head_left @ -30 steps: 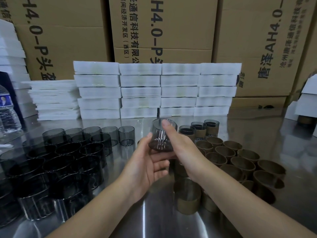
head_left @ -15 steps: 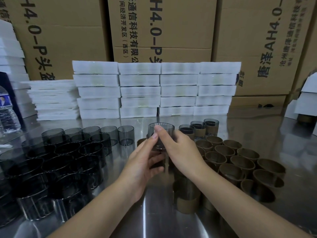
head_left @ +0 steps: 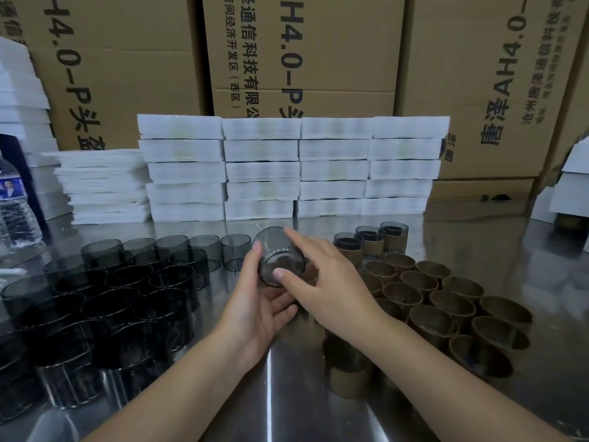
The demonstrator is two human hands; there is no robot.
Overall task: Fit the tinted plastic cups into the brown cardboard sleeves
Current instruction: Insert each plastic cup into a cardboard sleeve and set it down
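Both hands hold one tilted tinted cup.

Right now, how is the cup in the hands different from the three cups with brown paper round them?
The held tinted plastic cup is tilted, gripped by the left hand and right hand; the three sleeved cups stand upright on the metal table. The held cup shows no sleeve; the three sleeved cups wear brown cardboard bands. Both are smoky, see-through plastic.
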